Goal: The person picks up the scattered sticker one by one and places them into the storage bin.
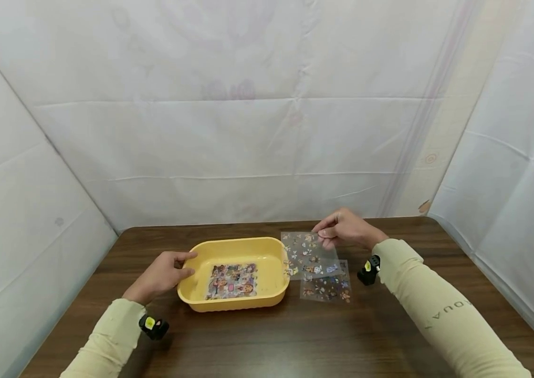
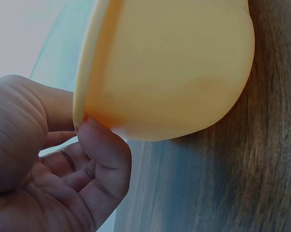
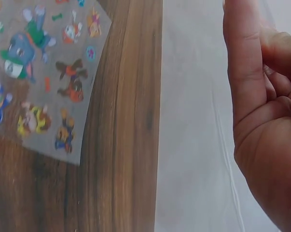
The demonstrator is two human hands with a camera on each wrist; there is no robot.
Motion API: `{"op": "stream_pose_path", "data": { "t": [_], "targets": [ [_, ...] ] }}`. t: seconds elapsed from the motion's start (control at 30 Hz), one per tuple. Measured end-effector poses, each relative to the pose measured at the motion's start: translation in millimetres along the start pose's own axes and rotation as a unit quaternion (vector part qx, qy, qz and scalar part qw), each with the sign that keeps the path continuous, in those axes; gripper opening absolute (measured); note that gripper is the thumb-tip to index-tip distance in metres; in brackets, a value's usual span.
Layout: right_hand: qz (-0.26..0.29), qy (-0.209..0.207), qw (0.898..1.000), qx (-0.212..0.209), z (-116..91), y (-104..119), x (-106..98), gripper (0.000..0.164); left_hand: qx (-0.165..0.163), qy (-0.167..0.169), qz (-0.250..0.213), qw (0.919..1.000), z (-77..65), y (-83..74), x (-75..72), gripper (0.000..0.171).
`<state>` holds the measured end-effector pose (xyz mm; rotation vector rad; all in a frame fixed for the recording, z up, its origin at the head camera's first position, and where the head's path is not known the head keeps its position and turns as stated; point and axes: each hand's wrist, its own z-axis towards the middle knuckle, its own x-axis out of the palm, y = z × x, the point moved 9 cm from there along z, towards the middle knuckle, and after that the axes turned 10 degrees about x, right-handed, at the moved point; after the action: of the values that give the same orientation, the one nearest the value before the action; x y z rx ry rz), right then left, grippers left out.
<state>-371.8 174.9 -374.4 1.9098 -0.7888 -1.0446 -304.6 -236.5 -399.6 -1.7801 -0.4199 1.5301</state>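
My left hand (image 1: pixel 163 274) pinches the left rim of a yellow plastic tray (image 1: pixel 267 300); in the left wrist view the thumb and a finger (image 2: pixel 104 150) close on that rim. Inside the tray lies a colourful sticker sheet (image 1: pixel 232 281). At the tray's right end, my right hand (image 1: pixel 346 229) pinches the upper right part of a clear sticker sheet (image 1: pixel 305 252), whose left edge overlaps the tray's rim. Partly under it, a second clear sticker sheet (image 1: pixel 325 290) lies on the table. In the right wrist view, a sheet with cartoon animal stickers (image 3: pixel 44 92) shows beside my hand (image 3: pixel 266 111).
The dark wooden table (image 1: pixel 276 341) has its back edge against a white cloth wall (image 1: pixel 229 152). More white cloth hangs at the left and right. A black wrist camera (image 1: pixel 153 326) sits on my left wrist, another (image 1: pixel 369 270) on my right.
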Motion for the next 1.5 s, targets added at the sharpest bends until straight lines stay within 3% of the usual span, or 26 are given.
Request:
{"op": "stream_pose_path", "data": {
  "t": [0.67,1.1,1.5],
  "targets": [
    [-0.001,0.013,1.0,-0.017,17,24,34,0.024,-0.006,-0.002,-0.002,1.0,1.7,1.2,-0.2,0.05],
    [0.021,0.048,0.998,-0.04,30,36,60,0.024,-0.01,-0.002,-0.011,0.9999,0.3,2.1,-0.3,0.05],
    [0.017,0.054,0.998,-0.035,38,48,78,0.023,-0.01,-0.001,-0.011,0.9999,-0.4,1.5,-0.2,0.051]
  ]
}}
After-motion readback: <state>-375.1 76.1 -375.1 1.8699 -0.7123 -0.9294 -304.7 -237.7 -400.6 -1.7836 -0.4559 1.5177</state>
